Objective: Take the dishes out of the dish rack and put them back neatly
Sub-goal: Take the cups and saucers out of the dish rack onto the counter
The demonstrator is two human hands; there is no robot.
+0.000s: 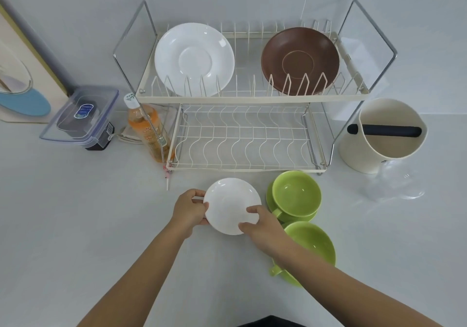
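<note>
We count one dish rack [252,97] with two shelves. On the top shelf we see two saucers: one white saucer [194,59] and one brown saucer [300,61]. Down on the counter [75,213] we count one small white dish [231,204]. We count two green cups [296,192] [313,245], and one green saucer [271,204] sits under the far cup. We see two hands, one left hand [188,210] and one right hand [262,224]. We also count one bottle [149,130] of orange drink, one clear box [80,116] with a lid, one cream tub [384,134] with one black bar across it, and one clear glass [394,185].
</note>
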